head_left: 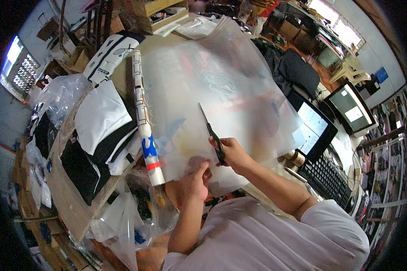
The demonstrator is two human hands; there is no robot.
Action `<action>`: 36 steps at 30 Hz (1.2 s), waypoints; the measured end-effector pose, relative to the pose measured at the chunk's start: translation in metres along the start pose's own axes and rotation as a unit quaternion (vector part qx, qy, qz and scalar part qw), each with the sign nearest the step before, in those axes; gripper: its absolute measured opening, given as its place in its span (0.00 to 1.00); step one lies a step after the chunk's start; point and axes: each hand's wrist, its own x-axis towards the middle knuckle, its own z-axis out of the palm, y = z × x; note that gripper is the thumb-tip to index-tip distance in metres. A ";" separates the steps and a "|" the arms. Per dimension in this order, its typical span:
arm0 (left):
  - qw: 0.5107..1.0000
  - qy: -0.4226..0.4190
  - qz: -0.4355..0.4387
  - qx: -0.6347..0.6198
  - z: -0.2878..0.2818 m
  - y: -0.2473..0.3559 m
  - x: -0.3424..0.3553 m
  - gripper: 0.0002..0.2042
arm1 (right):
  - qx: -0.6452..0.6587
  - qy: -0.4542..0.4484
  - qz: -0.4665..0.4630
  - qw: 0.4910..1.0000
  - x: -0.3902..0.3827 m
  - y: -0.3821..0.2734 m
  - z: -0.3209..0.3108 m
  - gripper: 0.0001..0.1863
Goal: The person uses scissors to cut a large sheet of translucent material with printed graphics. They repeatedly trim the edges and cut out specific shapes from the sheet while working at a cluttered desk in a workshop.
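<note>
A large translucent plastic sheet (pixel 167 104) covers most of the table in front of me, with faint red and blue print showing through it. My left hand (pixel 200 181) pinches its near edge, some fingers seen dimly beneath the film. In my right hand (pixel 234 154) is a pair of scissors (pixel 210 128) with black handles, held over the sheet. Their blades point away from me and slightly left, looking closed. Along the sheet's left side lies a long white roll (pixel 141 108) printed with dark outlines and blue and red marks.
Folded white cloth (pixel 102 115) and black cloth (pixel 79 169) lie to the left, beside a clear plastic bag (pixel 61 97). On the right stand a lit screen (pixel 313 128), a black keyboard (pixel 325 178) and a monitor (pixel 350 108). Black fabric (pixel 298 72) is piled beyond the sheet.
</note>
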 end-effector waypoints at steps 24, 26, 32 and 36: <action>0.994 -0.056 -0.077 -0.061 -0.014 0.022 -0.013 0.09 | -0.054 0.003 -0.078 0.995 0.215 -0.110 0.014 0.24; 0.987 -0.070 0.001 0.145 -0.016 0.028 -0.014 0.09 | -0.066 0.017 -0.093 0.993 0.237 -0.116 0.016 0.23; 0.993 -0.094 -0.025 0.072 -0.040 0.018 -0.014 0.10 | -0.136 0.060 -0.158 0.976 0.324 -0.168 0.030 0.25; 0.989 -0.121 -0.029 0.073 -0.071 0.008 -0.012 0.10 | -0.103 0.048 -0.180 0.977 0.340 -0.190 0.007 0.23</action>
